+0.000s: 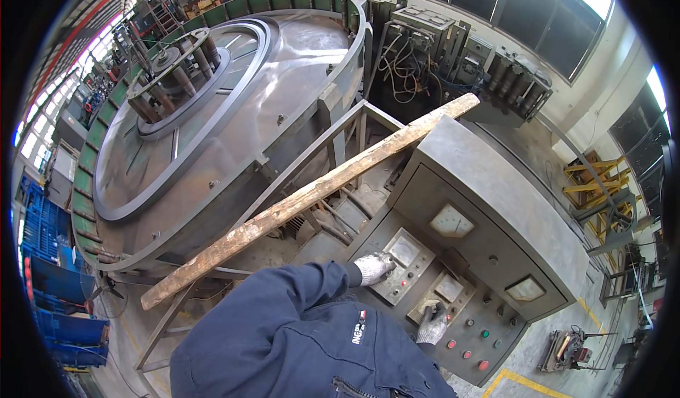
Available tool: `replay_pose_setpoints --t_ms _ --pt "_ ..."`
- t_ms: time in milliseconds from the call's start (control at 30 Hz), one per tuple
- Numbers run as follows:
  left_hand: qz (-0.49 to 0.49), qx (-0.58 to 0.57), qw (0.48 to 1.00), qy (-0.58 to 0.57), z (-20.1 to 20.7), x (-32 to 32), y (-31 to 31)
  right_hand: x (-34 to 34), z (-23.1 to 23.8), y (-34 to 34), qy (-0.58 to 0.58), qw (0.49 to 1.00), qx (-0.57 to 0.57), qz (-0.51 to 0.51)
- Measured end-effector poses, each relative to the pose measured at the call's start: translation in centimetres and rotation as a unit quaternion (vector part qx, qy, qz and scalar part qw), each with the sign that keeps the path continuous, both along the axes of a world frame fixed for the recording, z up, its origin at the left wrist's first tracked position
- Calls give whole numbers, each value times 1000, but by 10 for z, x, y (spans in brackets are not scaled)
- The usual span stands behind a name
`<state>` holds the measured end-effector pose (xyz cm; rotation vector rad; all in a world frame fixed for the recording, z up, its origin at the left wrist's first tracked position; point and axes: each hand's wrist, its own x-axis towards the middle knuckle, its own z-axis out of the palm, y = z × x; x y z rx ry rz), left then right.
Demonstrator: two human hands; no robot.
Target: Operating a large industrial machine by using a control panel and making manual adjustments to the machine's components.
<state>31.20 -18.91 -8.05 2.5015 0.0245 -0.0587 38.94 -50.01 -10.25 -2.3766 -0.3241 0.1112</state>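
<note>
My left hand (373, 267), in a white work glove with a dirty grey tip, has its fingers curled round a dark knob on the upper metering plate (405, 250) of a grey control console (489, 178). Lower and to the right, my right hand (431, 325), gloved the same way, is closed on a dark knob of the second metering plate (448, 287). My fingers largely cover both knobs. Small red lamps sit beside each hand. Red and green push buttons (483, 365) line the sloping panel right of my right hand. Two dial gauges (452, 221) face me from the console's upright front.
A large round machine table (297, 58) with a green-edged guard stands ahead left. A long worn wooden plank (304, 198) slants across a metal frame, its far end beside the console. Wired equipment (418, 43) stands behind; a small cart (567, 348) and yellow steps (598, 185) are right.
</note>
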Motion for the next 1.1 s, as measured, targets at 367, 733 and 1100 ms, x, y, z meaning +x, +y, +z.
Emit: replay_pose_setpoints --t_ms 367,733,1100 --pt "-11 3 1000 23 3 1 2 2 -3 -1 9 1000 -2 -8" --pt "-3 -6 1000 16 13 1 1 1 -9 -5 -4 1000 -10 -6" --pt "-10 -7 1000 -14 0 1 3 4 -14 -7 -41 999 -20 13"
